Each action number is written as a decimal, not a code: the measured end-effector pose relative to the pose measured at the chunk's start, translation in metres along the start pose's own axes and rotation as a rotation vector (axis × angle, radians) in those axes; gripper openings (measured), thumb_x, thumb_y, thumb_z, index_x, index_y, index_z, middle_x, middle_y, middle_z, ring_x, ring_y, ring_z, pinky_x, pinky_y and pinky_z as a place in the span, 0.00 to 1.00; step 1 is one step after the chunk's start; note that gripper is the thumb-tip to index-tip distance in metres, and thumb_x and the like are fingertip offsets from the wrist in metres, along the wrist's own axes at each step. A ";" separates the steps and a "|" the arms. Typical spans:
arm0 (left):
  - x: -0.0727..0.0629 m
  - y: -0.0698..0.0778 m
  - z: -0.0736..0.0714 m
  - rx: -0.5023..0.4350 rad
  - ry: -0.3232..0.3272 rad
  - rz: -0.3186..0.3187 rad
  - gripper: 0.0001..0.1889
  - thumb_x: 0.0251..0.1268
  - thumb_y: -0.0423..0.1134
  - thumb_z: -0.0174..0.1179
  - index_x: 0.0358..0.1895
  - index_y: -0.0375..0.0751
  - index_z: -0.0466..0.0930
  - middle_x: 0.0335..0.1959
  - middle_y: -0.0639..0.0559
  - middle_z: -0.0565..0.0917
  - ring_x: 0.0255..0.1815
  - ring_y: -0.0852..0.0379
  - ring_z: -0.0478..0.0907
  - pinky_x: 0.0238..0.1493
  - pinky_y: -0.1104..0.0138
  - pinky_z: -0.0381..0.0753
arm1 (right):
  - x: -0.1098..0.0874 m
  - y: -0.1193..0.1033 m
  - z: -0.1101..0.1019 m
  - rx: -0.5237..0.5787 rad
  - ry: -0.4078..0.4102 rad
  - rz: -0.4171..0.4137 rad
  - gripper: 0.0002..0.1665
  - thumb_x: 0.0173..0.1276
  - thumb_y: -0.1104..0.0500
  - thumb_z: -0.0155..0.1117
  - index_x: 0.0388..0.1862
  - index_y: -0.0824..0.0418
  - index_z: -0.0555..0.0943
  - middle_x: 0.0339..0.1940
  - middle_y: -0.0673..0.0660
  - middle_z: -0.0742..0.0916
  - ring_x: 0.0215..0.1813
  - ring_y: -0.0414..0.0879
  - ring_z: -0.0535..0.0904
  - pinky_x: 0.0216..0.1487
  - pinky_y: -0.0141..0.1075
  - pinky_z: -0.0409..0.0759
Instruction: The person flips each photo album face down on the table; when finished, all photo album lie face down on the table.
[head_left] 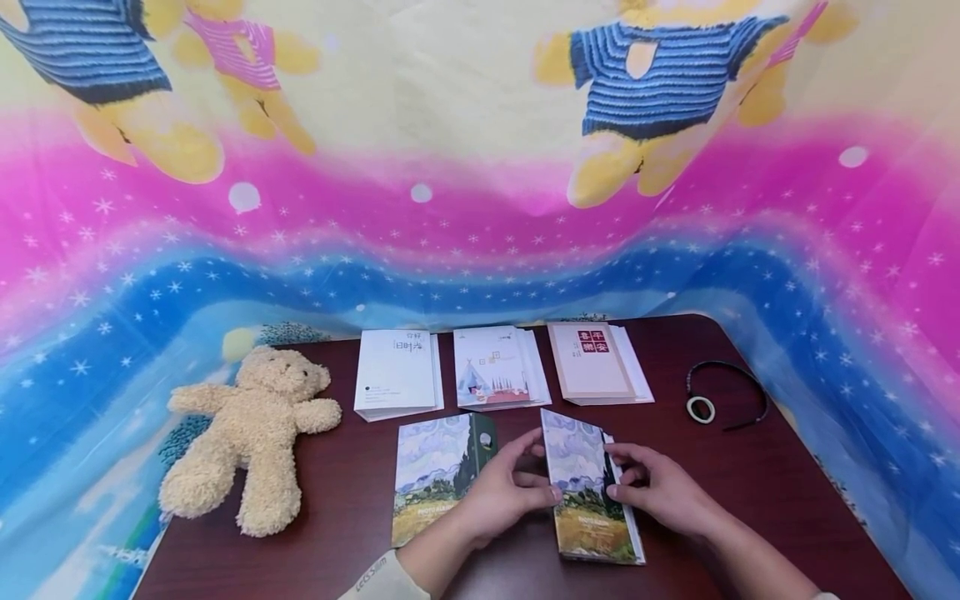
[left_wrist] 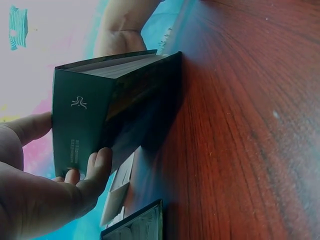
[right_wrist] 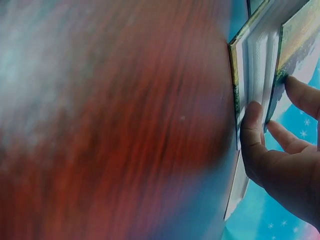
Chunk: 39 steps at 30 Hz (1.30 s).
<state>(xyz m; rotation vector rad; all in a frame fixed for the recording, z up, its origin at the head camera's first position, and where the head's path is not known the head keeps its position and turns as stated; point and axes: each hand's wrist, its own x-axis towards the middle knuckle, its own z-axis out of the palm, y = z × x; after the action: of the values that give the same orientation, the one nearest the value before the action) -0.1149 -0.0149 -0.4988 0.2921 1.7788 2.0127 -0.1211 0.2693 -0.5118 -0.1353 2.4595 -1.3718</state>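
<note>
A photo album [head_left: 588, 521] with a painted landscape cover stands tilted between both hands, lifted off the table at least in part. My left hand [head_left: 501, 492] grips it across the dark green spine [left_wrist: 75, 115], fingers on either side of its thickness. On the opposite edge my right hand [head_left: 667, 492] pinches the album, its thumb [right_wrist: 252, 117] against the page edges and other fingers at the cover. The covers gape slightly there, showing white pages [right_wrist: 260, 60]. A matching photo album [head_left: 423, 462] lies to the left, partly hidden by my left forearm.
Behind stand three pale albums: a white one [head_left: 393, 375], one with a tent picture [head_left: 491, 367], one with red squares [head_left: 592, 362]. A teddy bear [head_left: 258, 433] lies at left. A dark cord with a pale ring [head_left: 701, 410] lies at right on the table [head_left: 720, 467].
</note>
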 end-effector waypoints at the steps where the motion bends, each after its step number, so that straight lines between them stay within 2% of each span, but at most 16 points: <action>1: 0.000 0.000 0.000 -0.001 0.002 0.003 0.46 0.59 0.28 0.73 0.81 0.42 0.60 0.63 0.41 0.73 0.50 0.48 0.85 0.49 0.61 0.87 | 0.001 0.000 0.001 0.001 0.001 -0.001 0.41 0.62 0.56 0.80 0.71 0.66 0.75 0.57 0.60 0.83 0.47 0.49 0.81 0.41 0.34 0.80; 6: 0.000 0.003 -0.003 0.001 0.022 0.018 0.45 0.58 0.27 0.73 0.80 0.46 0.63 0.61 0.41 0.73 0.50 0.46 0.85 0.48 0.59 0.87 | 0.004 -0.001 0.005 0.004 -0.001 -0.009 0.40 0.63 0.56 0.79 0.71 0.65 0.75 0.57 0.60 0.84 0.47 0.48 0.82 0.42 0.34 0.80; 16: -0.001 0.012 -0.006 0.044 0.068 -0.007 0.44 0.58 0.33 0.76 0.79 0.53 0.66 0.61 0.43 0.74 0.50 0.48 0.82 0.46 0.61 0.84 | 0.010 -0.007 0.010 0.017 -0.044 -0.038 0.41 0.65 0.55 0.77 0.74 0.65 0.73 0.61 0.63 0.83 0.49 0.48 0.83 0.43 0.34 0.80; 20: 0.000 0.014 -0.007 0.028 0.072 -0.018 0.44 0.58 0.34 0.77 0.78 0.55 0.67 0.61 0.43 0.72 0.49 0.48 0.81 0.45 0.61 0.85 | 0.012 -0.009 0.013 0.031 -0.054 -0.068 0.40 0.67 0.57 0.76 0.73 0.68 0.72 0.64 0.65 0.82 0.50 0.49 0.83 0.46 0.33 0.81; 26: 0.000 0.018 -0.009 -0.003 0.075 -0.029 0.43 0.57 0.35 0.77 0.77 0.57 0.68 0.62 0.42 0.69 0.49 0.48 0.78 0.45 0.54 0.88 | 0.015 -0.015 0.018 0.047 -0.064 -0.069 0.39 0.67 0.58 0.75 0.74 0.69 0.71 0.64 0.66 0.81 0.51 0.50 0.83 0.47 0.33 0.81; 30: -0.001 0.022 -0.012 0.022 0.082 -0.027 0.43 0.57 0.36 0.78 0.76 0.60 0.69 0.62 0.42 0.69 0.48 0.48 0.79 0.44 0.51 0.87 | 0.017 -0.019 0.023 0.063 -0.074 -0.065 0.39 0.68 0.59 0.74 0.75 0.68 0.71 0.64 0.65 0.81 0.51 0.50 0.83 0.47 0.34 0.82; 35: -0.003 0.026 -0.014 0.066 0.093 -0.017 0.43 0.57 0.38 0.78 0.76 0.60 0.69 0.61 0.42 0.69 0.47 0.49 0.80 0.41 0.54 0.86 | 0.019 -0.022 0.030 0.077 -0.080 -0.102 0.38 0.70 0.61 0.72 0.75 0.67 0.70 0.63 0.65 0.82 0.51 0.50 0.83 0.47 0.34 0.82; 39: -0.003 0.029 -0.015 0.085 0.099 -0.011 0.43 0.57 0.39 0.78 0.76 0.59 0.69 0.61 0.42 0.68 0.46 0.49 0.79 0.40 0.56 0.85 | 0.019 -0.024 0.033 0.039 -0.052 -0.156 0.37 0.70 0.61 0.72 0.75 0.67 0.72 0.63 0.66 0.81 0.51 0.49 0.83 0.48 0.34 0.82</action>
<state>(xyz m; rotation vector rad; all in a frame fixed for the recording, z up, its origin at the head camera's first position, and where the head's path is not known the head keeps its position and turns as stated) -0.1243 -0.0323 -0.4722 0.2116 1.9253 1.9779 -0.1302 0.2252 -0.5125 -0.3563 2.4214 -1.4585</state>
